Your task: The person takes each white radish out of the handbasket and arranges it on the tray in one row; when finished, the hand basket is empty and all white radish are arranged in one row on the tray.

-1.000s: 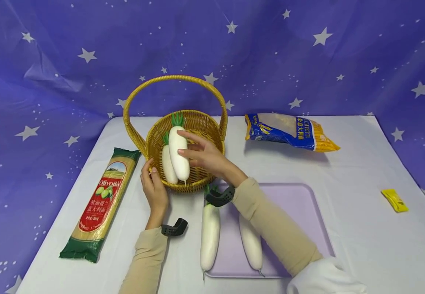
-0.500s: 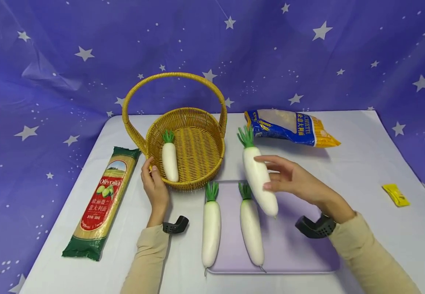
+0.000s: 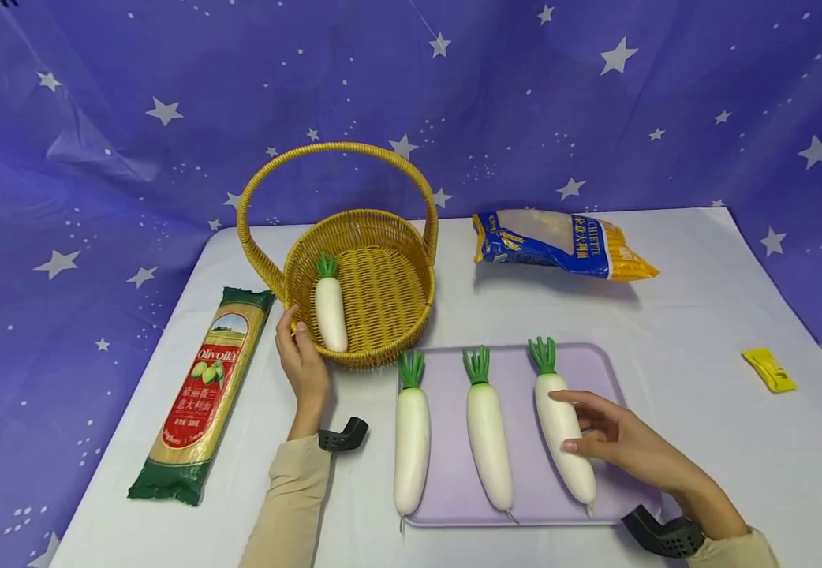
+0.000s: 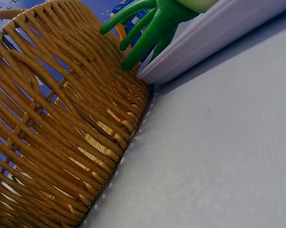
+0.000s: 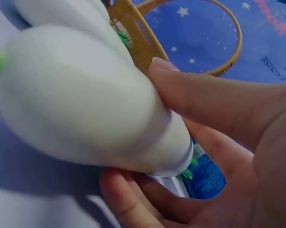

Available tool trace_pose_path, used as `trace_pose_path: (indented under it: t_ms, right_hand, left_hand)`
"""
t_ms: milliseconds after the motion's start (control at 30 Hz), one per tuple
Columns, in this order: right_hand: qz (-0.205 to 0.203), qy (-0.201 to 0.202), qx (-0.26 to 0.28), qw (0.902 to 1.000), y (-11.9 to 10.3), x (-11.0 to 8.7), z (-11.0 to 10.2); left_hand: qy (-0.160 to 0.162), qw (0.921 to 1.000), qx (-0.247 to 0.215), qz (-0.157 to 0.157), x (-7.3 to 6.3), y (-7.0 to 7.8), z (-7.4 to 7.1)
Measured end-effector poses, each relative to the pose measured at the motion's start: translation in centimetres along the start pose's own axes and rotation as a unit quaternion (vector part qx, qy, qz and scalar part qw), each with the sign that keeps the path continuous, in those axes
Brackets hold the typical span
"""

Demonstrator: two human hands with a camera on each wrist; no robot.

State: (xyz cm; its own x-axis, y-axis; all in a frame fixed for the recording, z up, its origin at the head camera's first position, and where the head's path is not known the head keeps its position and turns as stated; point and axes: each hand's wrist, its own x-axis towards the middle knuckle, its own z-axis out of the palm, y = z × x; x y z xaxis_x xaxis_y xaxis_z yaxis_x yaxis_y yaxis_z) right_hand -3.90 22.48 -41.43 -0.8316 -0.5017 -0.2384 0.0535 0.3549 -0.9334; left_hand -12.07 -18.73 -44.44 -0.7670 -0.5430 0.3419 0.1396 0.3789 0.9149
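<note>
On the right part of the lilac tray (image 3: 446,514), my right hand (image 3: 624,442) grips a white radish (image 3: 564,438) between thumb and fingers. The right wrist view shows the same radish (image 5: 86,99) close up, thumb on one side and fingers on the other. Two more white radishes, a middle one (image 3: 491,446) and a left one (image 3: 412,450), lie side by side on the tray, green tops away from me. My left hand (image 3: 304,371) holds the near-left rim of the wicker basket (image 3: 390,304). Inside the basket lies another white radish (image 3: 330,312).
A long spaghetti pack (image 3: 205,394) lies left of the basket. At the back right is a blue and yellow pasta bag (image 3: 560,243). A small yellow packet (image 3: 769,371) lies near the right edge. The basket's tall handle (image 3: 340,147) arches upward; its base stands close to the tray corner.
My right hand has carried a radish from the basket to the right and down onto the tray's right side. My left hand has stayed at the basket rim.
</note>
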Motion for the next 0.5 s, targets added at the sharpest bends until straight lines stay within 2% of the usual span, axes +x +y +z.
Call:
trace_pose_path:
  t_ms: [167, 367, 500]
  right_hand:
    - [-0.029, 0.008, -0.03, 0.9991, -0.4, -0.3, 1.3]
    - [-0.018, 0.039, -0.096, 0.9945, -0.9, -0.6, 2.1]
    - [-0.03, 0.061, -0.128, 0.9895, -0.9, -0.8, 2.2]
  left_hand:
    - [0.002, 1.0, -0.001, 0.002, 0.0, 0.0, 0.0]
    - [-0.003, 1.0, -0.005, 0.005, 0.0, -0.1, 0.1]
    - [-0.002, 1.0, -0.005, 0.006, 0.0, -0.2, 0.1]
